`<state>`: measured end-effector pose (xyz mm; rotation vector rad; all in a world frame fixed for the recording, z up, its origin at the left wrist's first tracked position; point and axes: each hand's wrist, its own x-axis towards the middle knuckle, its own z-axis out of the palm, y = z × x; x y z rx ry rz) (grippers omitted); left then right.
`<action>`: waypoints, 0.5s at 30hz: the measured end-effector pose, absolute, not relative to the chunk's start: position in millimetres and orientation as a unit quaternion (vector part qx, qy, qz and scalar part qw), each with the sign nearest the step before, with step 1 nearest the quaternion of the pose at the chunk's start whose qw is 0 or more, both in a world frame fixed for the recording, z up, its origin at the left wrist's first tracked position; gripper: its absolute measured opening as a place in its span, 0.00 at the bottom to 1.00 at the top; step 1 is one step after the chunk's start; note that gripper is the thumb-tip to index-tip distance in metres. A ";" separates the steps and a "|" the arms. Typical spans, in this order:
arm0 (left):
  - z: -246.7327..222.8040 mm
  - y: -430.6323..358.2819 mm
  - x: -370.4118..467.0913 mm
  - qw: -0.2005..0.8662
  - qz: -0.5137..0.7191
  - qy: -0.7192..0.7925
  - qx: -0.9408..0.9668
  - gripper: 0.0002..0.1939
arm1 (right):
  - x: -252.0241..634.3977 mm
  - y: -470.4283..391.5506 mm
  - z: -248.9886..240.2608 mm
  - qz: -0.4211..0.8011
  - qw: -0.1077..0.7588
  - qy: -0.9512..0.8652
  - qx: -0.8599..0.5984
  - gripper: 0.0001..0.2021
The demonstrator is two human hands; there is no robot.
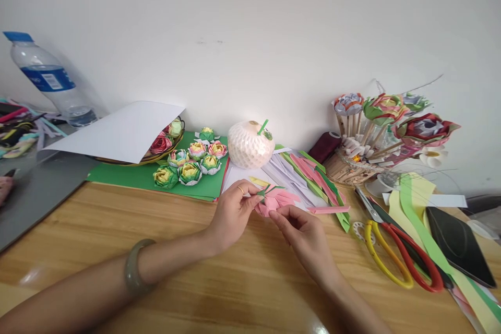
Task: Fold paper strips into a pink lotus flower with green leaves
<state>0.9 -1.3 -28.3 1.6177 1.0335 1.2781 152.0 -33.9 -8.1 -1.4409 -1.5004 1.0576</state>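
The flower (269, 205) is pink paper, small and unfinished-looking, with folded pieces bunched together and some spreading toward the right. Narrow green paper (261, 193) shows at its upper left, thin ends slanting up and right. It sits between the left hand (237, 215) and right hand (305, 232), gripped by the fingertips of both; its underside is hidden.

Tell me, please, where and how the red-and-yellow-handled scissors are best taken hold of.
Best by the yellow loop and red loop, probably coming from the near side with the right hand. The scissors lie with both loops toward the camera and the blades pointing away, so this approach likely avoids the cutting edges.
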 end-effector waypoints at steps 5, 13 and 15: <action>-27.1 -2.6 1.8 0.440 0.505 0.422 0.611 0.05 | 150.8 -34.5 -12.4 0.390 0.397 -0.599 -0.576 0.18; -24.4 5.4 1.4 0.587 0.507 0.366 0.515 0.08 | 158.7 -36.8 -10.9 0.312 0.427 -0.620 -0.579 0.16; -23.5 8.7 1.8 0.624 0.513 0.353 0.472 0.10 | 163.6 -35.5 -7.8 0.296 0.469 -0.591 -0.586 0.16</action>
